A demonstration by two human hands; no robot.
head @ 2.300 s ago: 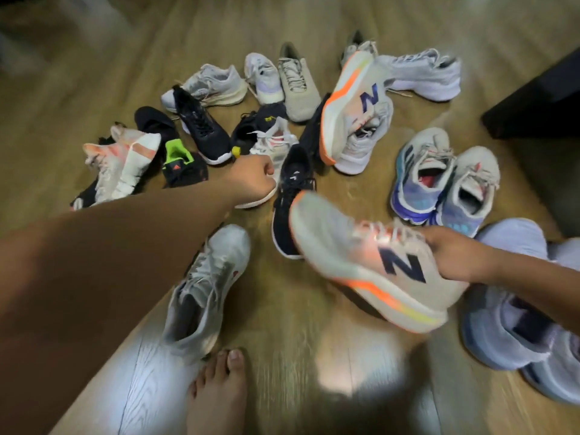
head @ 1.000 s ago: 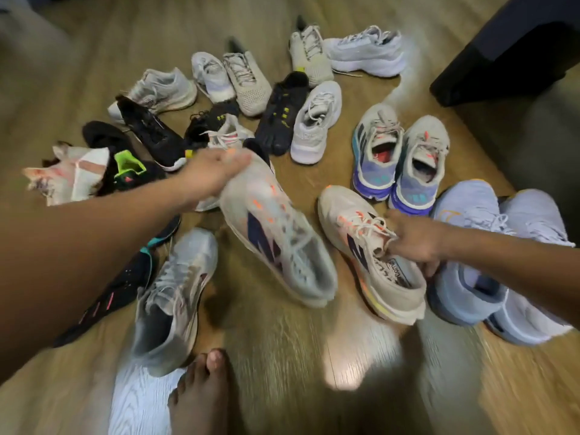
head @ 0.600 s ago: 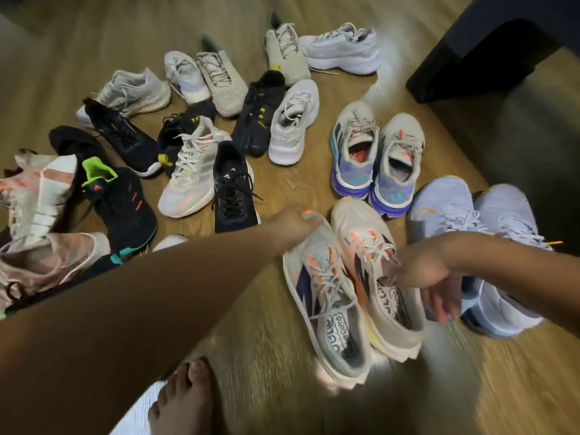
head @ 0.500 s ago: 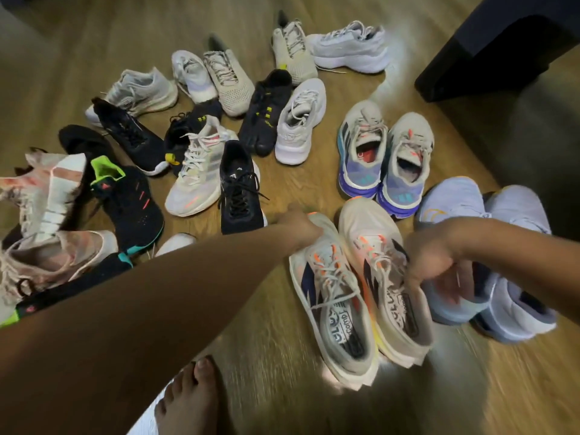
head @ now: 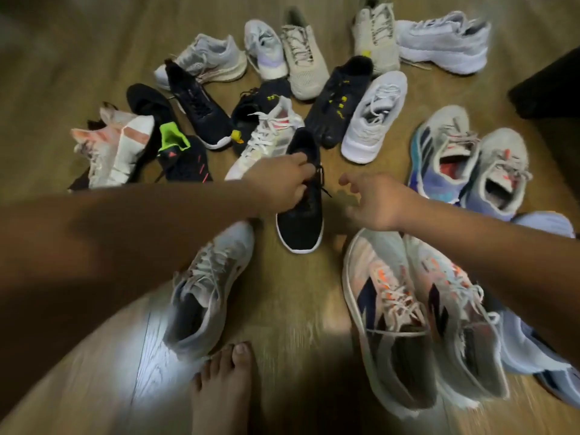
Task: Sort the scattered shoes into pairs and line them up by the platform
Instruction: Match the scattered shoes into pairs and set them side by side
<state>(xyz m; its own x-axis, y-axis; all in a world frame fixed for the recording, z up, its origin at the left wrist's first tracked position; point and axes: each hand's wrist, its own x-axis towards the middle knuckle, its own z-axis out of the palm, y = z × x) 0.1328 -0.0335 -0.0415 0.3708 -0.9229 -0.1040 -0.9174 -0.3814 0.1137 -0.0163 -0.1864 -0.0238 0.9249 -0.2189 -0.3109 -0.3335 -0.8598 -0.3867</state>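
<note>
Many shoes lie scattered on the wooden floor. My left hand (head: 281, 182) grips the laces and tongue of a black shoe with a white sole (head: 303, 215) in the middle. My right hand (head: 375, 200) hovers just right of that shoe, fingers loosely spread and holding nothing. A pair of cream shoes with navy stripes and orange marks (head: 417, 328) stands side by side at lower right. Behind it to the right stand a blue-and-grey pair (head: 470, 164) and a pale lavender pair (head: 533, 346). A second black shoe with a white sole (head: 201, 111) lies further back on the left.
A grey shoe (head: 207, 293) lies by my bare foot (head: 224, 387). The dark platform (head: 549, 86) sits at the right edge. Further back lie white, beige and black shoes with yellow marks (head: 339, 98); a pink-and-white shoe (head: 116, 146) and a black shoe with a green tongue (head: 179, 155) lie left.
Both hands left the cream striped pair, which now stands on the floor. My left hand moved up to the black shoe and took hold of it. My right hand rose beside it.
</note>
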